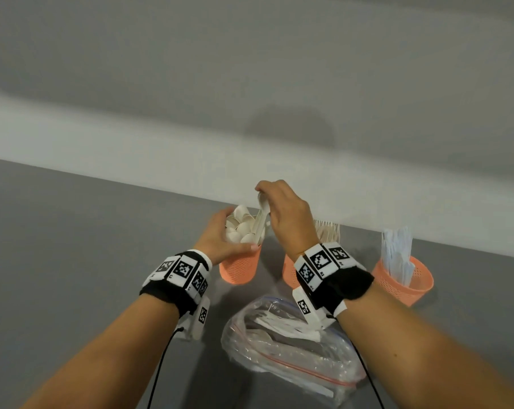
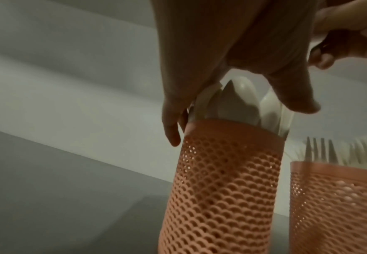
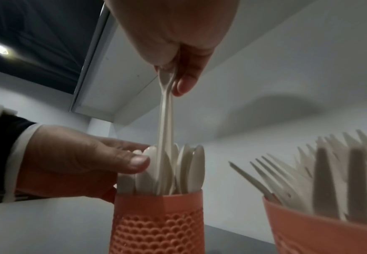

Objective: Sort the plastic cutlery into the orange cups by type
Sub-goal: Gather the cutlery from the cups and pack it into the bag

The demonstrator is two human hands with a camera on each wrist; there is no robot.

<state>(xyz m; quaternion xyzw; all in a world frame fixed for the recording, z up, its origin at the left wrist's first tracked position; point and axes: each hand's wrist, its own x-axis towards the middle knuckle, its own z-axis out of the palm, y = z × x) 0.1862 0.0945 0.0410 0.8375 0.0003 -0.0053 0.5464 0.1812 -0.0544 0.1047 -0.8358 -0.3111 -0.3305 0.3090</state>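
Three orange mesh cups stand in a row by the wall. My left hand (image 1: 240,229) curls round the bowls of the white spoons (image 3: 189,168) standing in the left cup (image 1: 239,268), thumb at its rim. My right hand (image 1: 263,196) is above that cup and pinches stacked white spoons (image 3: 166,120) by their bowl ends. Their handles point down among the other spoons. The middle cup (image 3: 330,232) holds forks (image 1: 328,231). The right cup (image 1: 409,283) holds knives (image 1: 397,255). My right wrist hides most of the middle cup in the head view.
A clear zip bag (image 1: 288,343) with more white cutlery lies on the grey table (image 1: 72,246) in front of the cups, under my right wrist. A white wall ledge (image 1: 131,149) runs right behind the cups. Cables hang from both wristbands.
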